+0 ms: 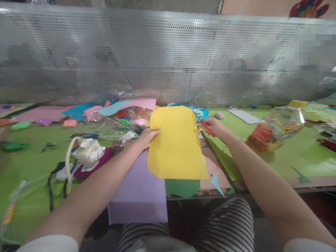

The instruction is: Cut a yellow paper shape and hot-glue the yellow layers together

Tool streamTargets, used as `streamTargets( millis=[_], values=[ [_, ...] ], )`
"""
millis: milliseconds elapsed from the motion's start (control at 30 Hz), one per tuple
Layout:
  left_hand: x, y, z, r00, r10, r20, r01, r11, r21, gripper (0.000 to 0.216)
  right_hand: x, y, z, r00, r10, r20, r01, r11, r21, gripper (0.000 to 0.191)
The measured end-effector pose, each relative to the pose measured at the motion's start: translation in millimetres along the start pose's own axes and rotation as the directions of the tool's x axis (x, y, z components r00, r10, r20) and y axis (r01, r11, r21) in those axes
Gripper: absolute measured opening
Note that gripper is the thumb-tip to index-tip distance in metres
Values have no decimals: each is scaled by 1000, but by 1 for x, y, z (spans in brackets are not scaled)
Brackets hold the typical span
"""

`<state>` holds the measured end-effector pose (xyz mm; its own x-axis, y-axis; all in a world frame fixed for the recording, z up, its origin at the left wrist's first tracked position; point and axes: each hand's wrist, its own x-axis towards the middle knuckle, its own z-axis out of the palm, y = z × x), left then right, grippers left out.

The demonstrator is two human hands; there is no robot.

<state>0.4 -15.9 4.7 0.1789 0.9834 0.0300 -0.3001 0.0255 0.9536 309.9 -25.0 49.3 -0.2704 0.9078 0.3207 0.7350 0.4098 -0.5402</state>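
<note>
A yellow sheet of paper (175, 143) with rounded top corners is held up over the green table (288, 157). My left hand (148, 135) grips its left edge, fingers closed on the paper. At the sheet's upper right edge, my right hand (211, 126) is closed on red-handled scissors (208, 128). Under the yellow sheet lie a lilac sheet (139, 192), a green piece (182, 187) and a light brown sheet (214, 168).
A perforated metal screen (168, 56) walls off the back of the table. On the left lie a clear plastic bag of coloured bits (126, 120), pink and blue paper (86, 112), and a white object with cords (88, 150). A plastic bottle (275, 129) lies on the right.
</note>
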Motion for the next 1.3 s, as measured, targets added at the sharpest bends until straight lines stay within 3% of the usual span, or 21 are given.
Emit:
streamTargets(
  millis=[567,900,1000,1133,1233,1300],
  values=[
    [1,0,1,1000,4,-10,-5,1000,-27,43,1,5,1,974,176,-140,-163,981,102,46],
    [0,2,5,998,41,-47,-46,994,-100,36,1,-2,4,961,238,-142,-173,915,364,46],
    [2,1,4,995,67,-78,-77,988,-131,34,-2,-12,4,971,215,-103,-152,891,427,44],
    [7,-1,2,988,101,-119,-119,980,-158,29,-4,-14,9,988,150,36,-149,874,462,35],
    [13,-2,0,965,112,-238,-162,966,-199,25,-3,-7,13,986,138,98,-169,829,532,30],
    [18,-2,-3,942,112,-318,-191,954,-230,25,-2,-4,15,980,158,124,-201,752,628,29]
  ],
)
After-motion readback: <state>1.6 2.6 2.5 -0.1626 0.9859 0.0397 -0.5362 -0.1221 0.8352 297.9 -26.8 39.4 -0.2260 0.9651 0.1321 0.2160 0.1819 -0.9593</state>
